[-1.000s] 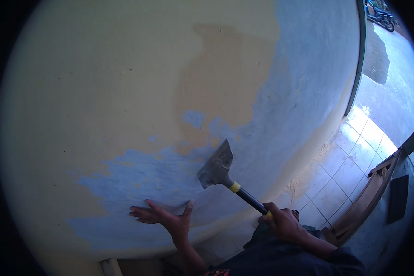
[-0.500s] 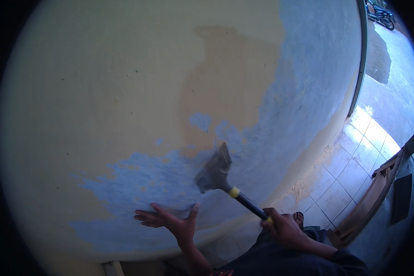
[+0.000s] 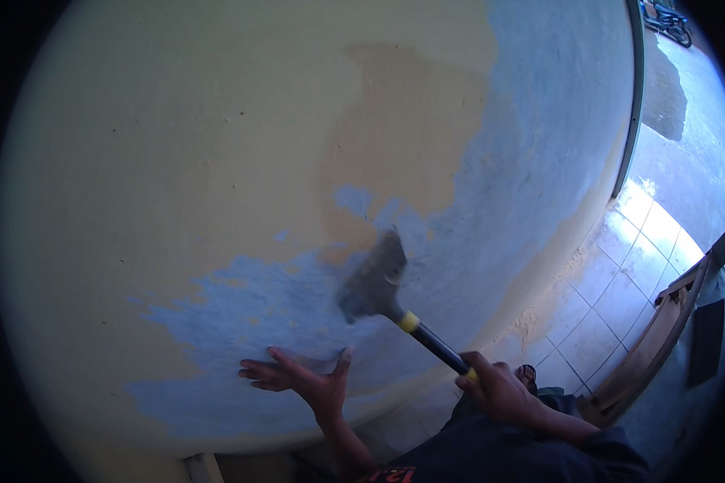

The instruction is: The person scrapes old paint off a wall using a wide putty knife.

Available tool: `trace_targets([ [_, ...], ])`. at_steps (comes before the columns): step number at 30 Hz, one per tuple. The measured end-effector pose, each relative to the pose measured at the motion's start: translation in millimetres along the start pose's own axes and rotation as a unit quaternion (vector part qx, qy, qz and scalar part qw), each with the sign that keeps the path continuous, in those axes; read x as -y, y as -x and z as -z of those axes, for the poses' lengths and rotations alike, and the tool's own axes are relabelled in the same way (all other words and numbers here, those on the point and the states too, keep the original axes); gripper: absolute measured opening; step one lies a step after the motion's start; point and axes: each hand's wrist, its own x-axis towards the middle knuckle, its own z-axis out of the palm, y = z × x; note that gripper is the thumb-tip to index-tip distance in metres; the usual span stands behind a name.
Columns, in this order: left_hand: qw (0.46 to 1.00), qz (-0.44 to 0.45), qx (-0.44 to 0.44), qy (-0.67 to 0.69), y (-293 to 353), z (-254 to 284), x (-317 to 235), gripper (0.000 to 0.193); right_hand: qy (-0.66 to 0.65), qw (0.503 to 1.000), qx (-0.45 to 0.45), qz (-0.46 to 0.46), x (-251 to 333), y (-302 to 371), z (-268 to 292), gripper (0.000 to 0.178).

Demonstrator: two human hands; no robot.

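Scraper head [image 3: 376, 278] blurred (wall [image 3: 201, 169] contact unclear); handle [image 3: 435, 344] end hidden in right hand [image 3: 499, 392]; motorbike [image 3: 669, 27] cut by top edge.

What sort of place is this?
Probably a porch or entryway of a building: a partly stripped wall, a tiled floor and, outside, what looks like a motorbike.

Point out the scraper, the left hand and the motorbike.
Scraper [image 3: 378, 280]: head view, on its broad grey metal head.
Left hand [image 3: 316, 388]: head view, on the back of the hand, below the spread fingers.
Motorbike [image 3: 667, 23]: head view, upper right, on its body; small and blurred.
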Motion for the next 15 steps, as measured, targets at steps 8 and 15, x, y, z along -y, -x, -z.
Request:
trace_targets([
  [8,1.0,0.001,0.005,0.001,-2,0,3,0.124,-0.017,1.0,-0.011,-0.012,-12,7,-6,0.037],
  [15,1.0,0.004,0.015,-0.022,2,4,7,0.124,0.005,1.0,-0.006,-0.002,-6,15,-2,0.036],
])
